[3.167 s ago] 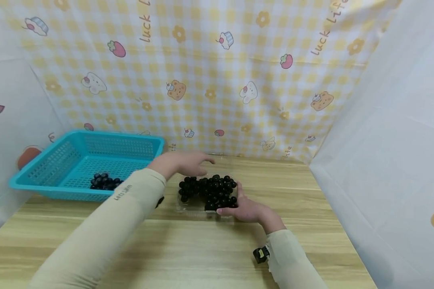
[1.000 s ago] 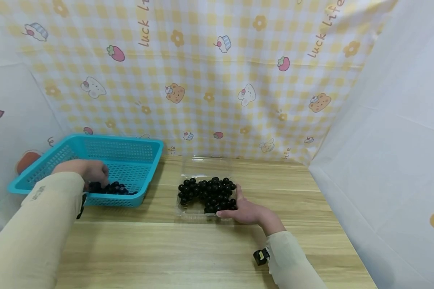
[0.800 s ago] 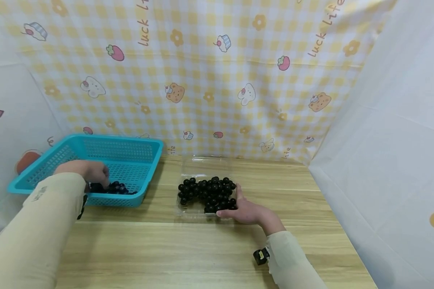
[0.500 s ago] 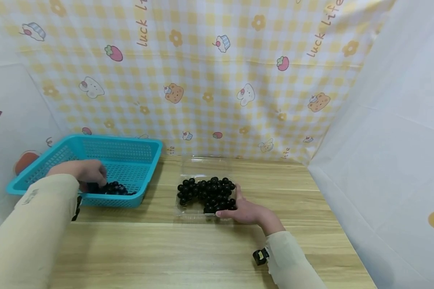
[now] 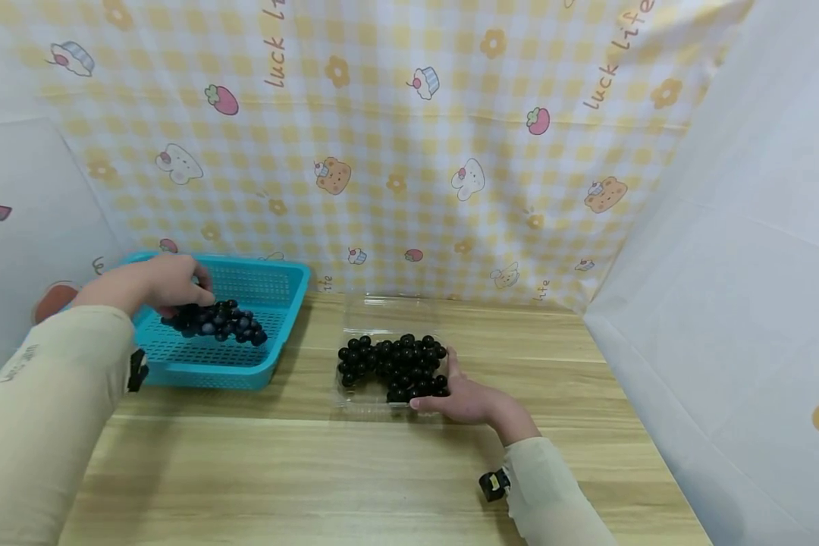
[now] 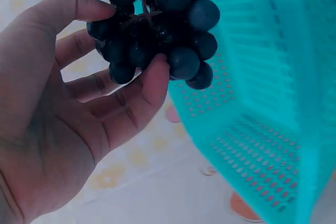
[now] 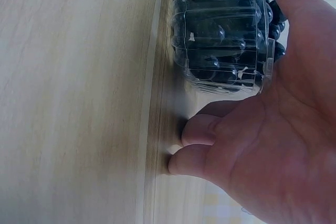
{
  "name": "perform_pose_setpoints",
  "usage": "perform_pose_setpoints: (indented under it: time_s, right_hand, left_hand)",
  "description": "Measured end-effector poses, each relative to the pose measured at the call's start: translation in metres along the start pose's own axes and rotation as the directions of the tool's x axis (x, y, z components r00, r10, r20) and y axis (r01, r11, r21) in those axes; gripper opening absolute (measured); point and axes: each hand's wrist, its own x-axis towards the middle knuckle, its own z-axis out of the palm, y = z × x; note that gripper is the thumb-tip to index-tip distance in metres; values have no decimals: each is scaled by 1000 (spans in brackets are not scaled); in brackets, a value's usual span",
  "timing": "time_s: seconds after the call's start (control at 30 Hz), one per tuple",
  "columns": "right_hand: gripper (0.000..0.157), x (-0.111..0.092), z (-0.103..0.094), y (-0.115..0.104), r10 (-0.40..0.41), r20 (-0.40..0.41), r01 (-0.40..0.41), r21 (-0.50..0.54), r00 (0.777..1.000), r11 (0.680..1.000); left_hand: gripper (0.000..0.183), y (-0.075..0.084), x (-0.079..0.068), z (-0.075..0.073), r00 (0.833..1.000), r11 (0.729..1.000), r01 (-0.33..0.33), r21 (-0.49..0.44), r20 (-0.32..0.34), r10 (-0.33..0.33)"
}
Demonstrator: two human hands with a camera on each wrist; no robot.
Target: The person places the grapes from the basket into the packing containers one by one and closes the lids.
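My left hand (image 5: pixel 174 280) holds a bunch of dark grapes (image 5: pixel 221 322) above the inside of the blue plastic basket (image 5: pixel 283 356). In the left wrist view, its thumb and fingers pinch the bunch of grapes (image 6: pixel 157 40) near the stem. On the table, a clear plastic container (image 5: pixel 355 398) stands with its lid raised at the back. More dark grapes (image 5: pixel 406 364) lie in it, leaving a gap at the front left. My right hand (image 5: pixel 471 398) rests against its front right corner, thumb at the front rim, index finger extended along the side. Other fingers (image 7: pixel 191 161) touch the table.
The basket stands at the back left of the wooden table (image 5: pixel 314 485). Behind the table hangs a yellow checked cloth (image 5: pixel 396 129), with a white sheet (image 5: pixel 737 250) on the right. A small black device (image 5: pixel 494 485) is strapped at the right wrist.
Earlier, my left hand moved from above the container down into the basket. Since half a second ago it has lifted the bunch of grapes off the basket floor. My right hand stays put.
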Motion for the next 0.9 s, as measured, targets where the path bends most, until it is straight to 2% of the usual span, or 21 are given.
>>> perform_pose_setpoints:
  time_s: [0.13,0.27,0.47,0.57,0.73,0.9]
  right_hand:
    - [142,0,1,1,1,0,-1,-1,1000,1000]
    - [142,2,1,3,-1,2,1,-1,1000,1000]
    - [141,3,1,3,2,1,-2,-11,1000,1000]
    - [140,3,1,3,7,6,-7,-11,1000,1000]
    - [140,2,0,2,8,10,-8,2,1000,1000]
    - [141,2,-1,1,13,12,-13,-1,1000,1000]
  left_hand:
    - [45,14,-2,-8,999,1000,8,25,-39,-7]
    - [50,28,-6,-18,997,997,-14,81,-74,20]
    - [46,55,-11,-31,988,990,-49,130,-136,67]
    - [42,71,-14,-35,986,988,-61,141,-142,81]
    - [33,97,-18,-39,979,983,-95,158,-162,121]
    - [35,123,-26,-40,968,976,-123,182,-195,158]
